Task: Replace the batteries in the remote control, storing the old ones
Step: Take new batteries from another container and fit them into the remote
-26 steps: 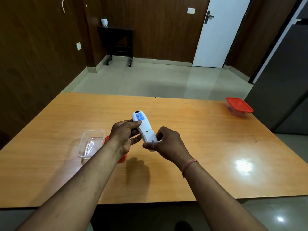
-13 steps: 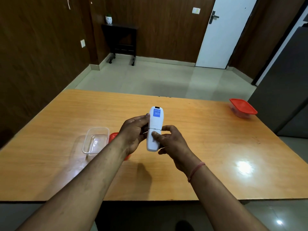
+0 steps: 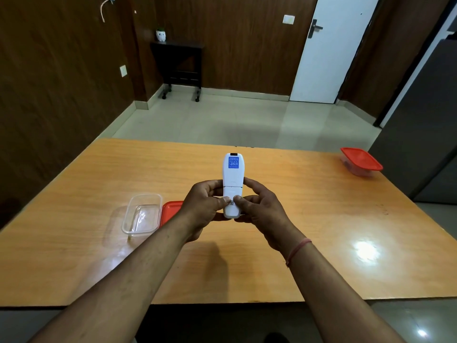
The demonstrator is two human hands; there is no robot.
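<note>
The white remote control (image 3: 232,184) was up in the air above the wooden table (image 3: 309,194), held between both hands. It was back side up, with a blue sticker (image 3: 233,162) near its far end. Its long side pointed straight away from the person, so the near end sat in the hands and the far end stuck out past them. The left hand (image 3: 206,206) was curled round the left side of the remote, and the right hand (image 3: 262,209) was curled round the right side. Both thumbs were pressed down side by side on the battery cover (image 3: 232,194), which was still shut. Both hands were equally near, so neither one had to reach. I think the next move was to push the cover with the thumbs along the remote's long side, though which way it slides could not be told. An open clear box (image 3: 142,215) sat on the table to the left, with a red lid (image 3: 170,211) just beside it. Another box with a red top (image 3: 361,162) sat far off to the right.
</note>
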